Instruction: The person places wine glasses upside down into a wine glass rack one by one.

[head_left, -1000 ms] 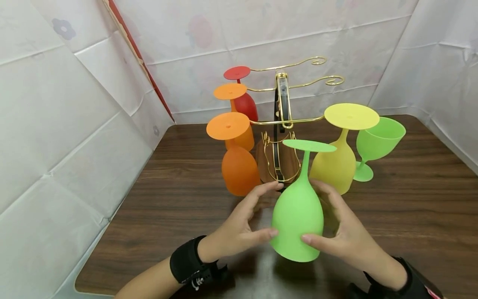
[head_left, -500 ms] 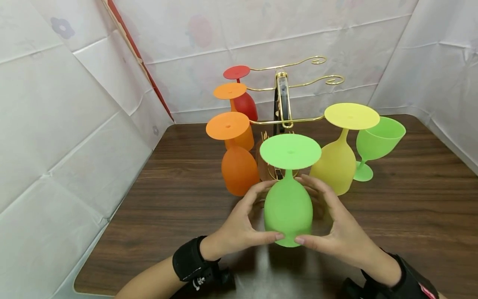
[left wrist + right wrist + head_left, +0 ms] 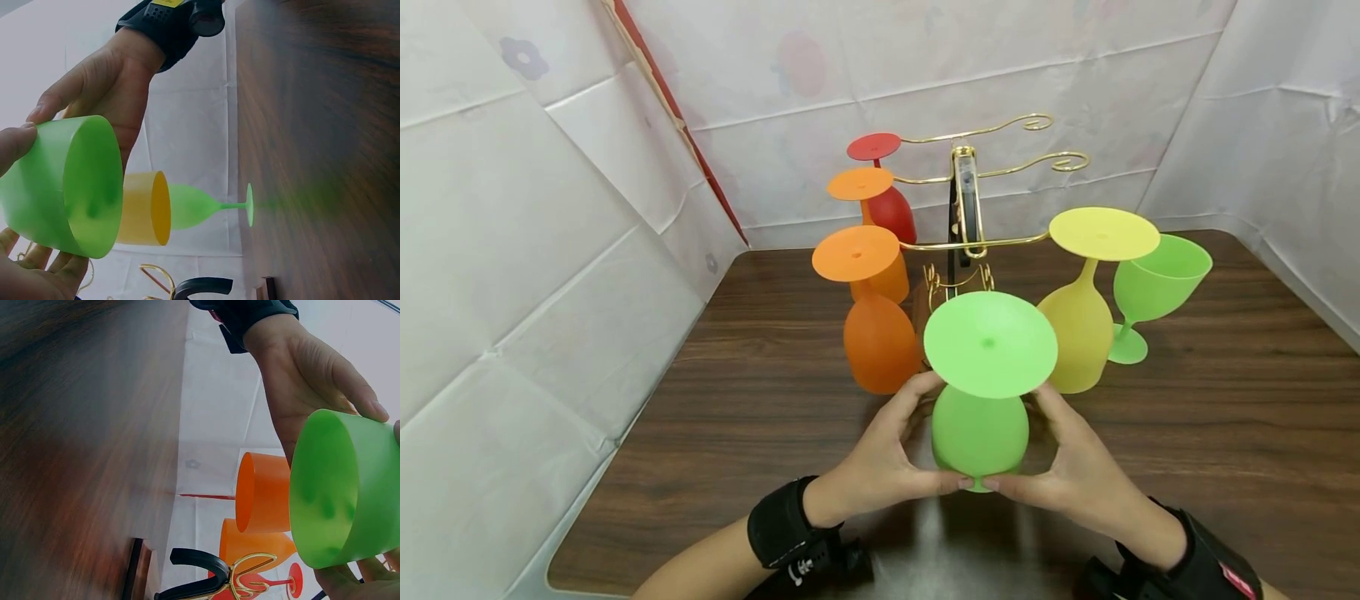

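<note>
Both hands hold a light-green plastic wine glass upside down above the table, its round foot (image 3: 990,343) on top and tipped towards the head camera. My left hand (image 3: 887,458) curls round the left of the bowl (image 3: 980,429), and my right hand (image 3: 1067,467) round the right. The thumbs nearly meet on the near side; the other fingertips are partly hidden behind the bowl. In the left wrist view, the wine glass (image 3: 37,181) shows its open mouth facing the table. The right wrist view also shows the wine glass (image 3: 369,487) between both hands' fingers.
Behind stands a gold wire glass rack (image 3: 967,200). On its left arms hang two orange wine glasses (image 3: 880,342) and a red one (image 3: 891,215). A yellow wine glass (image 3: 1078,333) hangs front right. Another green wine glass (image 3: 1157,283) stands upright on the wooden table (image 3: 737,400).
The held wine glass has moved slightly left, and its foot has tipped towards the head camera. My right hand has shifted left, and the thumbs have drawn closer together.
</note>
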`<state>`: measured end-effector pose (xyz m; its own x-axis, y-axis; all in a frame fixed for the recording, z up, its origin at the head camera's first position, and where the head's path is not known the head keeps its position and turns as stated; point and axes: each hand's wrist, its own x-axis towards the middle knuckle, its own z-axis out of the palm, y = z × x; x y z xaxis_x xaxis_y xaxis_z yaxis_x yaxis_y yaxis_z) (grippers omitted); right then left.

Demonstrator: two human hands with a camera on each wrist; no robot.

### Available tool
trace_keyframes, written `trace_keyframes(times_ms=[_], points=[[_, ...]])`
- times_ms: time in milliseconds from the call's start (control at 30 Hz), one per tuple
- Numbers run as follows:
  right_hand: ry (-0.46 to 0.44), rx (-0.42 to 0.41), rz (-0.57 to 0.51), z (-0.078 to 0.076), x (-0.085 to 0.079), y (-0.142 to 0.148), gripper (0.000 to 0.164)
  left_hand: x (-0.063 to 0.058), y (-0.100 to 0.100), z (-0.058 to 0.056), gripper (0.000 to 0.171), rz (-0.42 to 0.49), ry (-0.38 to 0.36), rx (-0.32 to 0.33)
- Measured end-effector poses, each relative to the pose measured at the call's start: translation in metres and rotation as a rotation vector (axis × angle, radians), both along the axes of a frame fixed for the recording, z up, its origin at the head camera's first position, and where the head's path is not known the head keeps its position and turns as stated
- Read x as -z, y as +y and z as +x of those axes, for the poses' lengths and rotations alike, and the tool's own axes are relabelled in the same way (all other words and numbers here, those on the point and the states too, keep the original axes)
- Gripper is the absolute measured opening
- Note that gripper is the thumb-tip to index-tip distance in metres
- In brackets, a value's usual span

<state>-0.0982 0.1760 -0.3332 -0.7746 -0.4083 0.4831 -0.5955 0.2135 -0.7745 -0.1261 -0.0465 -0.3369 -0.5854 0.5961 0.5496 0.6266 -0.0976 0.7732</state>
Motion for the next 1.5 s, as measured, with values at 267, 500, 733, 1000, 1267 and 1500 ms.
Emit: trace_keyframes(times_ms=[267, 500, 733, 1000, 1267, 1500], points=[[0.017, 0.068, -0.019, 0.004, 0.000, 0.018, 0.098, -0.002, -0.003, -0.002, 0.096, -0.018, 0.032, -0.022], [-0.078, 0.055, -0.115, 0.016, 0.002, 0.059, 0.097, 0.000, -0.006, -0.003, 0.093, -0.037, 0.060, -0.042], [-0.136, 0.129, -0.184, 0.021, 0.011, 0.103, 0.095, 0.003, -0.009, -0.004, 0.089, -0.058, 0.049, -0.041], [-0.147, 0.292, -0.276, 0.016, 0.014, 0.135, 0.091, 0.005, -0.012, -0.004, 0.085, -0.066, 0.032, -0.045], [-0.107, 0.518, -0.075, -0.002, 0.010, 0.149, 0.088, 0.006, -0.013, -0.004, 0.083, -0.070, 0.030, -0.056], [-0.153, 0.631, 0.082, -0.024, 0.010, 0.153, 0.083, 0.009, -0.013, -0.003, 0.081, -0.078, 0.018, -0.072]])
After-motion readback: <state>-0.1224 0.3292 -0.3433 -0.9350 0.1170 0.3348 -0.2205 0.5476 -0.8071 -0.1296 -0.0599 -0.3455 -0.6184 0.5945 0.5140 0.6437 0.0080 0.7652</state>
